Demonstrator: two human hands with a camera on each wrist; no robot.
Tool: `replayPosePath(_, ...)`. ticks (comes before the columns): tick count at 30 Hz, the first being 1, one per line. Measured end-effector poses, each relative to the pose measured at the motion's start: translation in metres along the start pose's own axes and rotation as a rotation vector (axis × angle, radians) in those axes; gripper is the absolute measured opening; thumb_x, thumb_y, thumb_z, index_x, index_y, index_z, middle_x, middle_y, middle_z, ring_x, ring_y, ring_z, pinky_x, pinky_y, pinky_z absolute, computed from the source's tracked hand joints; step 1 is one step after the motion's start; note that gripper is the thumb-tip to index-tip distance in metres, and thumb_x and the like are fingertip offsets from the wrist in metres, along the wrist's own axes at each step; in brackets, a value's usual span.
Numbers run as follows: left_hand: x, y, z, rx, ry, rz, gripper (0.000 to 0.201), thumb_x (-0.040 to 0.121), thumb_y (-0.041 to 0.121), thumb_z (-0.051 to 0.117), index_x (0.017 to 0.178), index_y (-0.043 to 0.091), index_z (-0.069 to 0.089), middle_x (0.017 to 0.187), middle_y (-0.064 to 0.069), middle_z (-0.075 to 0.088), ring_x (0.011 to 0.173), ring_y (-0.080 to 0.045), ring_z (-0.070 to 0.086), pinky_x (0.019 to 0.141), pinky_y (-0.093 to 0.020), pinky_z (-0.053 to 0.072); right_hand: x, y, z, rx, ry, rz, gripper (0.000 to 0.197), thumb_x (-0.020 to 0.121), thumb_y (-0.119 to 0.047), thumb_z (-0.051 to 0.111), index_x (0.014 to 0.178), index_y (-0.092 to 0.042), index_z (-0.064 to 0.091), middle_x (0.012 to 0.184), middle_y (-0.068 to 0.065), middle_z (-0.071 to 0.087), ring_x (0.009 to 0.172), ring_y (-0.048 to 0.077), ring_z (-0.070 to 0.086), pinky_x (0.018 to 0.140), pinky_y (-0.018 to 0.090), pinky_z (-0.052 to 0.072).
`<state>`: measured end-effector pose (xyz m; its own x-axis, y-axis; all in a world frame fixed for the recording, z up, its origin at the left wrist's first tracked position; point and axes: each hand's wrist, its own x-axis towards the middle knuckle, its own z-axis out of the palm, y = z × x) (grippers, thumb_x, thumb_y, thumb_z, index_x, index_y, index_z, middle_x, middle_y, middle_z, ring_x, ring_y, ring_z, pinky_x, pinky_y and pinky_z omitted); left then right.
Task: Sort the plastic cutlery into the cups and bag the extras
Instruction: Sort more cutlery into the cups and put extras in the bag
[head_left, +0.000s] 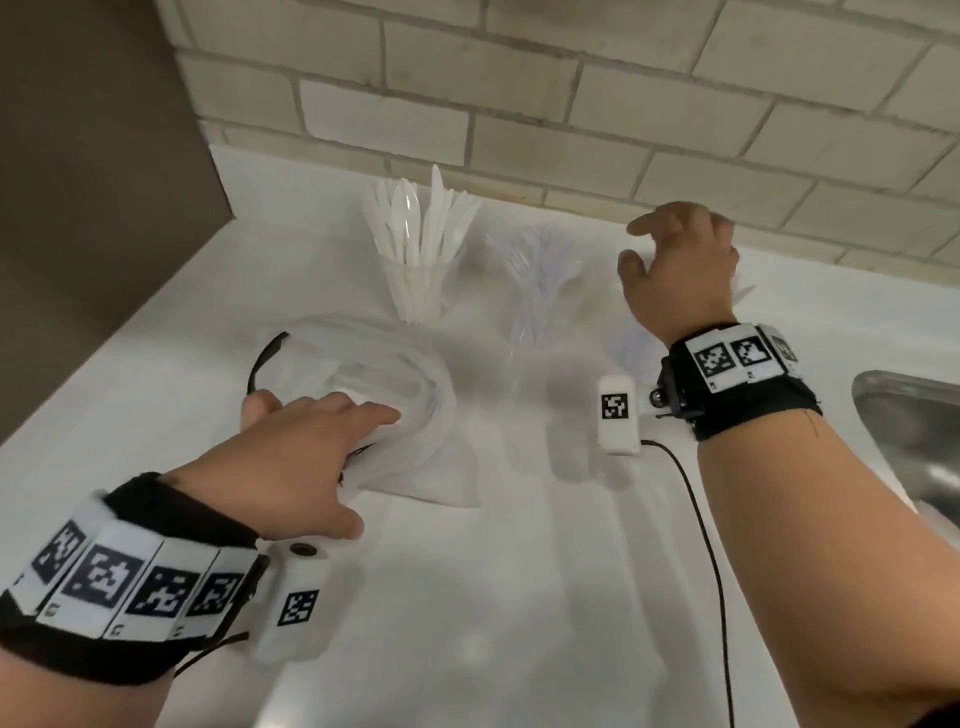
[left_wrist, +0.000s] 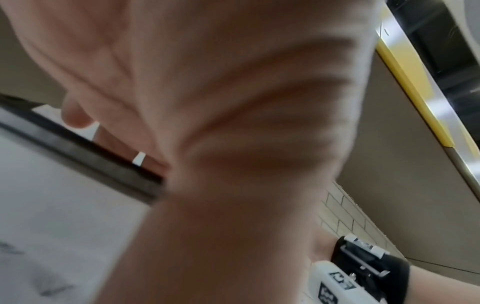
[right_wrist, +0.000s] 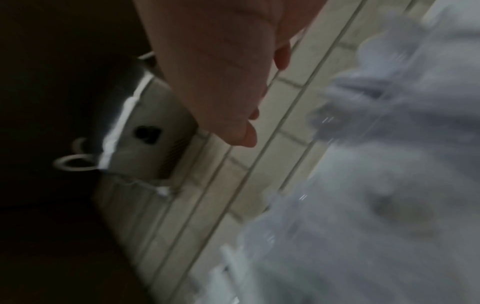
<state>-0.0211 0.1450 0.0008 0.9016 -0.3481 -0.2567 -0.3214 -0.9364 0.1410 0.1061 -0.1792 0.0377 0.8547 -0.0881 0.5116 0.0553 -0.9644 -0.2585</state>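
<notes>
left hand (head_left: 291, 457) on bag (head_left: 395, 395); sink (head_left: 914, 431) at right edge.

The head camera looks steeply down from above and behind both forearms onto the white counter (head_left: 519, 597), facing the brick wall (head_left: 571, 104) at its back edge; both wristbands sit large in the lower corners, so it is close.

The left wrist camera sits beneath the left hand (left_wrist: 207, 92), so near that blurred palm skin fills most of the picture; it looks up and sideways past the palm, catching the brick wall (left_wrist: 345, 214) and the right wristband (left_wrist: 369, 265) at lower right, both shared with the head view.

The right wrist camera looks along the right hand (right_wrist: 221, 61), tilted, at the same brick wall (right_wrist: 233, 174) and the metal sink (right_wrist: 155, 133), whose rim (head_left: 909, 395) the head view shows at its right edge.
</notes>
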Motion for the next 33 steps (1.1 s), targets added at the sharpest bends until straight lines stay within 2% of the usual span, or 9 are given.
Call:
replayPosePath(5, -0.001, 0.004, 0.008, -0.013, -0.019, -0.014, 0.093, 0.069, 0.054, 0.064, 0.145, 0.045, 0.011, 0.118, 0.020, 0.038, 0.119, -0.009, 0.039, 0.101, -0.034, 0.017, -0.048, -0.103, 0.011, 0.503, -0.168, -0.307, 0.025, 0.085, 0.000, 0.051, 0.099, -0.005, 0.071, 0.110, 0.012, 0.060, 0.102, 0.020, 0.058, 0.088, 0.010, 0.037)
replayPosePath(7, -0.002, 0.007, 0.009, -0.003, -0.020, -0.034, 0.091, 0.070, 0.056, 0.062, 0.145, 0.038, 0.014, 0.117, 0.015, 0.040, 0.118, -0.011, 0.040, 0.103, -0.037, 0.019, -0.071, -0.138, 0.022, 0.579, -0.356, -0.457, 0.027, 0.084, 0.003, 0.050, 0.101, -0.002, 0.070, 0.105, 0.013, 0.063, 0.091, 0.015, 0.058, 0.082, 0.007, 0.038)
replayPosePath(9, -0.006, 0.005, 0.008, 0.017, 0.003, -0.068, 0.085, 0.070, 0.057, 0.062, 0.141, 0.033, 0.023, 0.111, 0.012, 0.041, 0.116, -0.012, 0.041, 0.101, -0.037, 0.023, -0.087, -0.159, 0.036, 0.500, -0.658, -0.508, 0.029, 0.088, -0.001, 0.049, 0.111, -0.006, 0.066, 0.110, 0.009, 0.065, 0.092, 0.014, 0.059, 0.085, 0.014, 0.041)
replayPosePath(11, -0.012, -0.003, 0.008, 0.057, 0.018, -0.104, 0.075, 0.071, 0.055, 0.062, 0.135, 0.032, 0.031, 0.109, 0.012, 0.042, 0.115, -0.012, 0.041, 0.097, -0.036, 0.024, -0.093, -0.168, 0.051, 0.276, -0.827, -0.526, 0.029, 0.093, -0.015, 0.049, 0.119, -0.010, 0.061, 0.117, 0.008, 0.064, 0.102, 0.022, 0.061, 0.090, 0.029, 0.047)
replayPosePath(15, -0.021, -0.019, 0.016, 0.016, -0.164, -0.121, 0.070, 0.070, 0.049, 0.060, 0.133, 0.043, 0.031, 0.111, 0.013, 0.039, 0.114, -0.014, 0.041, 0.100, -0.033, 0.027, -0.094, -0.169, 0.061, -0.026, -0.956, -0.481, 0.075, 0.076, -0.062, 0.064, 0.132, -0.015, 0.048, 0.125, 0.003, 0.058, 0.112, 0.024, 0.056, 0.093, 0.039, 0.046)
replayPosePath(18, -0.024, -0.021, 0.019, -0.019, -0.243, -0.127, 0.070, 0.068, 0.045, 0.062, 0.133, 0.048, 0.034, 0.117, 0.013, 0.036, 0.109, -0.016, 0.040, 0.104, -0.033, 0.028, -0.098, -0.173, 0.064, -0.112, -0.976, -0.487, 0.096, 0.059, -0.071, 0.072, 0.133, -0.017, 0.045, 0.129, 0.000, 0.056, 0.116, 0.024, 0.055, 0.096, 0.039, 0.042)
replayPosePath(22, -0.024, -0.015, 0.012, 0.054, -0.259, -0.129, 0.067, 0.072, 0.047, 0.060, 0.135, 0.050, 0.036, 0.132, 0.011, 0.031, 0.115, -0.014, 0.043, 0.099, -0.035, 0.023, -0.101, -0.182, 0.066, -0.152, -0.940, -0.452, 0.068, 0.064, -0.063, 0.073, 0.108, -0.017, 0.050, 0.102, -0.001, 0.058, 0.100, 0.024, 0.058, 0.085, 0.039, 0.036)
replayPosePath(26, -0.022, -0.009, 0.007, 0.104, -0.274, -0.111, 0.062, 0.075, 0.049, 0.055, 0.133, 0.053, 0.036, 0.138, 0.010, 0.032, 0.121, -0.014, 0.041, 0.097, -0.037, 0.019, -0.102, -0.191, 0.064, -0.211, -1.012, -0.448, 0.050, 0.070, -0.049, 0.075, 0.097, -0.017, 0.047, 0.085, -0.003, 0.055, 0.087, 0.024, 0.055, 0.087, 0.041, 0.034)
replayPosePath(33, -0.019, -0.016, -0.005, 0.175, -0.273, -0.202, 0.068, 0.076, 0.055, 0.056, 0.137, 0.060, 0.025, 0.156, 0.003, 0.016, 0.146, -0.016, -0.005, 0.110, -0.054, -0.001, -0.105, -0.192, 0.068, -0.208, -1.102, -0.421, 0.021, 0.082, -0.031, 0.065, 0.078, -0.019, 0.048, 0.074, -0.005, 0.050, 0.079, 0.022, 0.050, 0.098, 0.045, 0.032)
